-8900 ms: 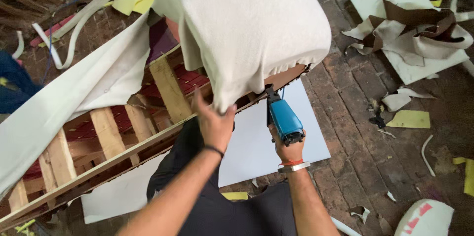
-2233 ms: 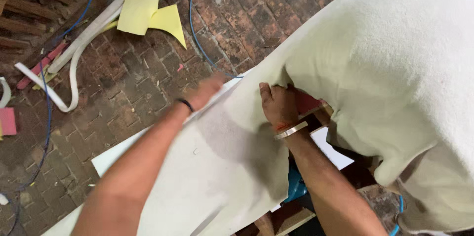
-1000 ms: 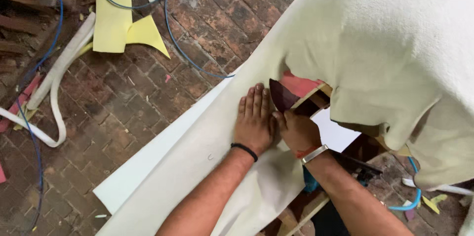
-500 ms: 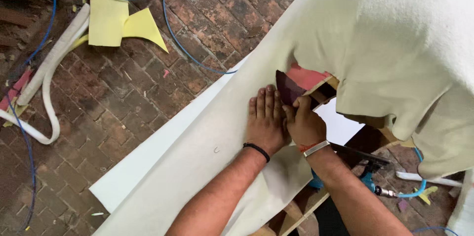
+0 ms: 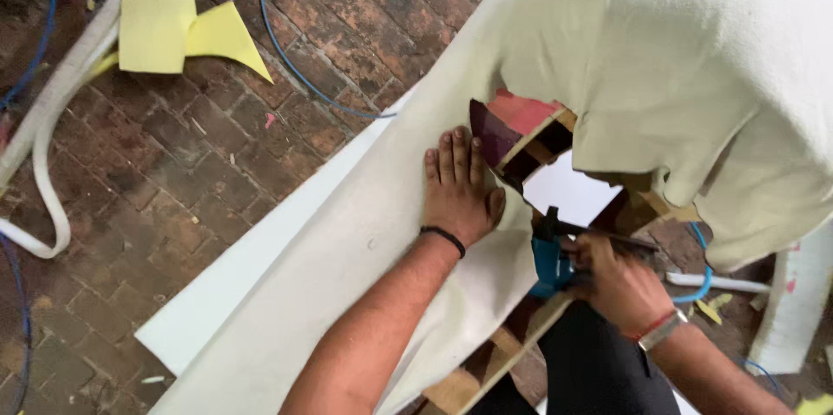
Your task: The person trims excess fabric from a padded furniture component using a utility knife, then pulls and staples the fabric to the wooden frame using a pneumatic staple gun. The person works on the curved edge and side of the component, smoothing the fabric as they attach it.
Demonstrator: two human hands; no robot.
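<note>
Cloth: cream-white soft upholstery fabric sheet (image 5: 347,293) drapes from 1 o'clock down to 7 o'clock over a bare wooden furniture frame (image 5: 529,150); a thicker hanging fold fills the upper right.
Left hand: left hand (image 5: 458,192) lies flat on the fabric just left of the frame's exposed corner, fingers spread and extended toward 12 o'clock, palm pressing down; nothing gripped. A black band sits on the wrist.
Right hand: right hand (image 5: 618,280) at 4 o'clock of the left hand, fingers curled closed around a blue-bodied handheld tool with a dark top (image 5: 548,254), nose aimed toward the fabric edge by the frame.
Handling, judged: fabric looks light, limp and stretchy; it sags and wrinkles wherever unsupported, so it likely creeps unless held under palm pressure. Not fragile, not slippery on wood.
Where to hold, judged: flat palm close to the frame rail, or pinch the loose edge near the opening; gripping far from the rail would only gather slack.
Frame: stiff timber rails, reddish panel showing through the gap at 1 o'clock of the left hand.
Surroundings: worn red-brown brick floor (image 5: 173,146); yellow foam offcuts (image 5: 173,16) at 11 o'clock; thin blue hose (image 5: 304,76) looping past them; white flat board (image 5: 226,293) under the fabric at 8 o'clock; white tubing at 9 o'clock.
</note>
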